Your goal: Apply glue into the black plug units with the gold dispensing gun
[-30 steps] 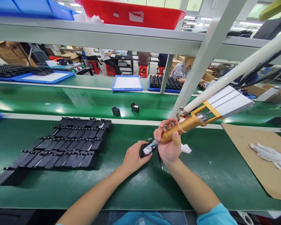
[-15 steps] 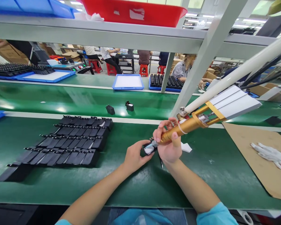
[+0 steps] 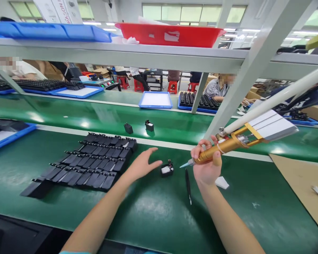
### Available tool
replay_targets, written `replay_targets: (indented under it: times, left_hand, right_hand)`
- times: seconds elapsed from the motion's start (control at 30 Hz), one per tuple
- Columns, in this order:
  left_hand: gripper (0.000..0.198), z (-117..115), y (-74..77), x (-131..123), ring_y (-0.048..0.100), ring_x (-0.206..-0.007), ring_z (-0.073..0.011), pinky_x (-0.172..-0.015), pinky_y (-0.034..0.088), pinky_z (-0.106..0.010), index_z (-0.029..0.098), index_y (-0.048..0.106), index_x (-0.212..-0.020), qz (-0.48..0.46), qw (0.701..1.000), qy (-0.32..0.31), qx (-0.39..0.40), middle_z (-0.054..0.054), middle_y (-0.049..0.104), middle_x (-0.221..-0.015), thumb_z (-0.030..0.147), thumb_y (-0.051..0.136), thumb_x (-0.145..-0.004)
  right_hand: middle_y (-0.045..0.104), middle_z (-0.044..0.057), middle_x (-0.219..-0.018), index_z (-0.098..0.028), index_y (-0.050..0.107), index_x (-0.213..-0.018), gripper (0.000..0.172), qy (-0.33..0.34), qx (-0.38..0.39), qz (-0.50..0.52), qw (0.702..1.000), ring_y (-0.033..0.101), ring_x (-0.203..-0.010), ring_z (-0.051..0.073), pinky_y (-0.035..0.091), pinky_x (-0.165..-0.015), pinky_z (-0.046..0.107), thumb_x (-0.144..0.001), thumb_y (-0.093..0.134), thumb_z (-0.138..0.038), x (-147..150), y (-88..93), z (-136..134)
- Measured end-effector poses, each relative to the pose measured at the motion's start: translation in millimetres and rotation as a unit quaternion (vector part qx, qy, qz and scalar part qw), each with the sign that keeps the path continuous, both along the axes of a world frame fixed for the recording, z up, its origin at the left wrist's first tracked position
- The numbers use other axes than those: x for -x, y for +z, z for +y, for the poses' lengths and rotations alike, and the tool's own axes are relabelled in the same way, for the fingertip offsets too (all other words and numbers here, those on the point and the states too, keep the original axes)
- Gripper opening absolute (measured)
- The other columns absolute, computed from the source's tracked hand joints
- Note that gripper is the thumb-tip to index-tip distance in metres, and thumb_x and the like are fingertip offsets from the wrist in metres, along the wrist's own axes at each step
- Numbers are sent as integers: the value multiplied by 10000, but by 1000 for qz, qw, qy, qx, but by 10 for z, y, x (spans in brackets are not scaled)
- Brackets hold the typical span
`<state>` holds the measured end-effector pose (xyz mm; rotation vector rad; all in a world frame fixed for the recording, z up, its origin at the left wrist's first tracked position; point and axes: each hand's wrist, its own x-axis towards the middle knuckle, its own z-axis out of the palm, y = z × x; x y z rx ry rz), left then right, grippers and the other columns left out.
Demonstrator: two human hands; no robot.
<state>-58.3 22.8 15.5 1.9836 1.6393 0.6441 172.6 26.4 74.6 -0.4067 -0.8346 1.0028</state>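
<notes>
Since the left grip [image 3: 140, 165] is released left of the open black case [image 3: 166, 170] on the table [image 3: 151, 215], the gold dispenser [image 3: 231, 145] clasped in the right grip [image 3: 208, 170] (nozzle [image 3: 186, 164] just right of it) could bump the unsteadied case.

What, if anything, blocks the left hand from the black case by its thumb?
Nothing visible. The left hand is open, its thumb right at the black case; contact is unclear. The right hand holds the gold dispenser opposite, its blue tip clear of the case.
</notes>
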Motion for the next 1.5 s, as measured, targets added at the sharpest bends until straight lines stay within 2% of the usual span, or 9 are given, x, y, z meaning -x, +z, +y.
replay_targets:
  times: [0.1, 0.23, 0.47, 0.63, 0.73, 0.93, 1.1, 1.3, 1.5]
  left_hand:
    - [653, 548, 335, 490, 475, -1298, -299, -1081, 371, -395, 208, 430, -1383, 101, 989, 93, -51, -113, 511, -1413, 569, 545, -851]
    - [803, 1439, 523, 1154, 362, -1372, -375, -1072, 360, -452, 152, 307, -1459, 243, 935, 254, 44, -201, 403, -1477, 454, 642, -795]
    - [900, 2082, 248, 1550, 561, -1194, -393, -917, 496, -399, 73, 486, -1321, 228, 927, 270, 127, -257, 566, -1311, 314, 844, -531]
    - [889, 2379, 99, 1433, 668, -1007, -273, -691, 546, -264, 190, 458, -1357, 173, 946, 219, 164, -116, 633, -1273, 376, 844, -578]
    - [953, 2531, 13, 1261, 664, -1005, -285, -626, 549, -272, 174, 390, -1390, 157, 945, 227, 177, -157, 593, -1317, 400, 847, -585]
    - [820, 2454, -52, 1037, 640, -1049, -354, -677, 565, -358, 92, 353, -1347, 169, 931, 287, 149, -259, 577, -1272, 455, 741, -722]
    - [739, 2283, 113, 933, 657, -1015, -360, -676, 568, -378, 100, 397, -1298, 177, 941, 265, 119, -261, 588, -1252, 467, 714, -740]
    - [798, 2046, 312, 151, 640, -1090, -272, -727, 562, -272, 205, 446, -1307, 135, 985, 69, 79, -109, 597, -1330, 484, 788, -641]
    - [693, 1414, 95, -1003, 646, -1066, -312, -913, 500, -356, 229, 595, -1159, 49, 981, -187, 33, -59, 702, -1122, 447, 834, -546]
  right_hand:
    - [564, -21, -880, -288, 554, -1135, 407, -5, -5, 2, 1000, 466, -471, 63, 389, -510, 267, -780, 597, -483, -33, -34, 54]
    - [547, -13, -897, -290, 538, -1164, 417, -9, -4, -3, 1000, 470, -484, 62, 382, -513, 264, -794, 593, -474, -55, -80, 92]
    - [532, 5, -934, -291, 510, -1192, 400, -21, -6, -25, 999, 491, -515, 67, 381, -504, 263, -830, 562, -453, -103, -163, 155]
    - [522, 5, -926, -287, 518, -1169, 383, -36, 1, -36, 999, 473, -508, 63, 376, -492, 259, -821, 560, -440, -125, -146, 175]
    - [522, 2, -922, -288, 520, -1161, 378, -39, 4, -43, 998, 472, -506, 62, 385, -497, 263, -816, 564, -438, -119, -133, 179]
    - [526, -3, -917, -307, 489, -1185, 393, -36, 1, -56, 998, 477, -511, 70, 388, -496, 272, -823, 562, -445, -99, -158, 173]
    - [541, -7, -914, -302, 497, -1162, 381, -27, -6, -44, 999, 485, -517, 68, 383, -499, 266, -816, 586, -435, -89, -168, 183]
    - [555, -16, -905, -293, 498, -1127, 334, -1, -10, -11, 1000, 484, -499, 58, 338, -467, 244, -822, 582, -399, -59, -159, 173]
    - [559, -28, -880, -285, 482, -1137, 375, 6, -6, -16, 1000, 482, -486, 55, 394, -515, 269, -802, 585, -418, -15, -115, 114]
